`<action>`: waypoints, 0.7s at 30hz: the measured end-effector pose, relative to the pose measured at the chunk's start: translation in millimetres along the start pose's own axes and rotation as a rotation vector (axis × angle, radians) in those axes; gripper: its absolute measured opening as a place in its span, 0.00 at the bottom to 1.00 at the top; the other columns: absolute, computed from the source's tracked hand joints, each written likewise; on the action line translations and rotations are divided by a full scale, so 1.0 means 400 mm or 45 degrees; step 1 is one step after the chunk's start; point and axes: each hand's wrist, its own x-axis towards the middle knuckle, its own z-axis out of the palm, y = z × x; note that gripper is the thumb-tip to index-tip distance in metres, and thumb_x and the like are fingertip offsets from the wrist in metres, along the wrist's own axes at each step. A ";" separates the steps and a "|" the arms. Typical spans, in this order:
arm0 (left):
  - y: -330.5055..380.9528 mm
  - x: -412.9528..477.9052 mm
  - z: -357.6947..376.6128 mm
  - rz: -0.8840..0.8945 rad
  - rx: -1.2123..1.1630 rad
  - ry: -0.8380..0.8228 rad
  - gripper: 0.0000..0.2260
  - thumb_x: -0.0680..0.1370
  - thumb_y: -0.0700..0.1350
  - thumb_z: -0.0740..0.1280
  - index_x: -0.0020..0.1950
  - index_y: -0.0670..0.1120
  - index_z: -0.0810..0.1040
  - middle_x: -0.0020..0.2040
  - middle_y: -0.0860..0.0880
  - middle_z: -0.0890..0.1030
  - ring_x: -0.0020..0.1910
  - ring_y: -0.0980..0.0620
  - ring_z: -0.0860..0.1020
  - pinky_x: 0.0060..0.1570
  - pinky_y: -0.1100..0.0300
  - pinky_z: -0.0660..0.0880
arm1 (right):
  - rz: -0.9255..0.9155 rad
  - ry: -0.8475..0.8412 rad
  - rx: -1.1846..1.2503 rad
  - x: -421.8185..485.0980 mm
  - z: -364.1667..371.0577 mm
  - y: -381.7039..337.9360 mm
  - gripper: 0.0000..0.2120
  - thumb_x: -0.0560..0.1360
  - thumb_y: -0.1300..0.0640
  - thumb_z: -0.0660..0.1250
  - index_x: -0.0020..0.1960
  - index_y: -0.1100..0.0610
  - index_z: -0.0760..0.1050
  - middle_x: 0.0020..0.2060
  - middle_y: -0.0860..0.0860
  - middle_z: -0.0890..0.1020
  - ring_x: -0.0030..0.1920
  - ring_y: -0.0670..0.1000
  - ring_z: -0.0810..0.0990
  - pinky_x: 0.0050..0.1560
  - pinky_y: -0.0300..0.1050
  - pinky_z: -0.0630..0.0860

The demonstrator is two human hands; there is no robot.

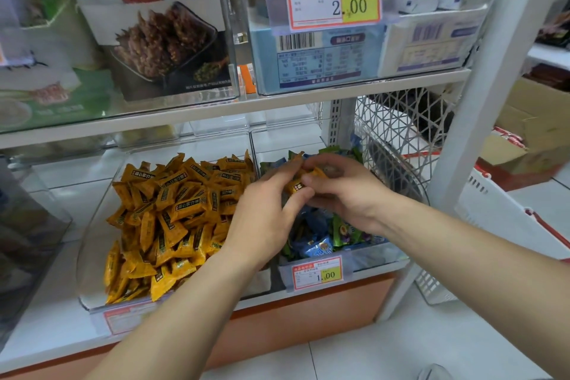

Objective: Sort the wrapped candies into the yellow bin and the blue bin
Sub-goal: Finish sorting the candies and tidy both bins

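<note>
Yellow candies [296, 185] are held above the blue bin [370, 259], pinched between thumb and fingers of the left hand [265, 216] and gripped by the curled fingers of the right hand [351, 194]. Left of the blue bin, the yellow bin [92, 243] is heaped with more.

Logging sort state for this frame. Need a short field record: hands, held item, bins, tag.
left hand: over the right bin, fingers pinch a yellow candy
right hand: over the same bin, fingers curled on the yellow candy as well
left bin: clear, heaped with yellow candies
right bin contents: blue and green candies
price tag: front of right bin, reads 1.00
</note>
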 end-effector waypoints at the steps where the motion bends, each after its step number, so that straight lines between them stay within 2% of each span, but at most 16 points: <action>1: 0.000 0.002 0.000 -0.013 -0.040 0.020 0.23 0.79 0.53 0.68 0.74 0.54 0.71 0.68 0.54 0.77 0.67 0.56 0.74 0.66 0.56 0.72 | 0.003 0.018 0.030 -0.002 0.002 -0.002 0.11 0.73 0.67 0.72 0.53 0.57 0.78 0.45 0.57 0.85 0.49 0.56 0.85 0.48 0.48 0.82; 3: 0.003 0.003 0.000 -0.056 -0.096 0.075 0.23 0.77 0.52 0.71 0.72 0.54 0.74 0.64 0.57 0.79 0.60 0.61 0.77 0.61 0.64 0.74 | 0.007 0.039 0.088 -0.008 0.003 -0.007 0.19 0.71 0.67 0.73 0.60 0.59 0.74 0.49 0.60 0.84 0.49 0.57 0.85 0.48 0.48 0.82; 5: 0.008 0.005 0.000 -0.069 -0.128 0.132 0.23 0.75 0.52 0.73 0.70 0.54 0.76 0.57 0.64 0.80 0.54 0.68 0.77 0.53 0.75 0.72 | 0.017 0.046 0.079 -0.013 0.001 -0.014 0.26 0.68 0.62 0.75 0.64 0.55 0.73 0.51 0.60 0.84 0.50 0.57 0.85 0.47 0.48 0.83; 7: 0.014 0.004 0.000 -0.048 -0.149 0.160 0.22 0.74 0.50 0.75 0.68 0.53 0.77 0.51 0.69 0.77 0.50 0.74 0.76 0.48 0.79 0.69 | 0.032 0.025 -0.046 -0.017 -0.002 -0.022 0.22 0.70 0.57 0.74 0.63 0.52 0.75 0.50 0.58 0.85 0.46 0.56 0.86 0.42 0.46 0.82; 10: 0.030 0.000 -0.004 0.037 -0.106 0.175 0.20 0.75 0.47 0.74 0.67 0.53 0.79 0.49 0.65 0.80 0.43 0.74 0.75 0.46 0.79 0.68 | -0.002 0.024 -0.108 -0.014 0.000 -0.024 0.10 0.73 0.57 0.73 0.54 0.55 0.80 0.46 0.57 0.86 0.41 0.53 0.86 0.37 0.41 0.80; 12: 0.036 0.004 -0.018 0.046 -0.091 0.200 0.18 0.75 0.47 0.74 0.65 0.53 0.80 0.50 0.61 0.82 0.43 0.71 0.76 0.47 0.77 0.70 | -0.025 0.017 -0.088 -0.009 0.005 -0.027 0.10 0.72 0.54 0.74 0.52 0.56 0.81 0.45 0.56 0.86 0.40 0.53 0.86 0.37 0.41 0.80; 14: 0.024 0.013 -0.053 -0.019 -0.071 0.243 0.16 0.75 0.48 0.73 0.63 0.54 0.81 0.51 0.63 0.82 0.48 0.69 0.78 0.52 0.74 0.73 | -0.060 0.013 -0.201 -0.001 0.007 -0.036 0.14 0.73 0.49 0.72 0.56 0.54 0.81 0.48 0.54 0.86 0.44 0.53 0.86 0.40 0.41 0.81; 16: -0.010 0.016 -0.106 -0.087 0.077 0.278 0.14 0.76 0.48 0.72 0.61 0.55 0.82 0.48 0.64 0.81 0.47 0.69 0.78 0.52 0.73 0.74 | -0.160 0.137 -0.541 0.009 -0.008 -0.048 0.14 0.77 0.48 0.70 0.60 0.50 0.78 0.51 0.50 0.85 0.46 0.49 0.85 0.44 0.40 0.78; 17: -0.034 0.014 -0.132 -0.122 0.218 0.274 0.13 0.76 0.48 0.72 0.61 0.54 0.81 0.48 0.61 0.81 0.45 0.66 0.78 0.51 0.69 0.76 | -0.241 0.172 -0.741 0.012 -0.021 -0.054 0.12 0.78 0.49 0.69 0.60 0.49 0.78 0.49 0.47 0.84 0.46 0.46 0.84 0.45 0.38 0.76; 18: -0.055 0.009 -0.153 -0.165 0.381 0.255 0.14 0.77 0.48 0.71 0.62 0.53 0.80 0.51 0.56 0.82 0.47 0.60 0.79 0.53 0.61 0.77 | -0.301 0.131 -0.919 0.014 -0.033 -0.057 0.09 0.78 0.50 0.69 0.58 0.49 0.80 0.47 0.45 0.84 0.44 0.42 0.83 0.45 0.37 0.74; 19: -0.074 0.006 -0.169 -0.208 0.537 0.219 0.16 0.77 0.49 0.70 0.65 0.52 0.79 0.57 0.50 0.83 0.53 0.51 0.79 0.58 0.54 0.76 | -0.305 0.015 -1.065 0.013 -0.042 -0.059 0.07 0.79 0.51 0.68 0.55 0.49 0.81 0.44 0.43 0.84 0.43 0.39 0.82 0.45 0.36 0.74; 20: -0.086 0.002 -0.179 -0.228 0.639 0.183 0.18 0.77 0.50 0.70 0.67 0.51 0.78 0.63 0.47 0.80 0.62 0.45 0.76 0.63 0.50 0.72 | -0.250 -0.141 -1.181 0.012 -0.045 -0.056 0.06 0.79 0.51 0.67 0.54 0.48 0.81 0.44 0.42 0.85 0.42 0.38 0.82 0.45 0.36 0.75; 21: -0.091 -0.001 -0.182 -0.221 0.674 0.154 0.19 0.78 0.52 0.69 0.68 0.51 0.77 0.68 0.46 0.77 0.67 0.43 0.72 0.65 0.48 0.70 | -0.160 -0.300 -1.288 0.011 -0.043 -0.046 0.06 0.80 0.50 0.66 0.54 0.46 0.81 0.45 0.42 0.85 0.43 0.37 0.82 0.45 0.34 0.76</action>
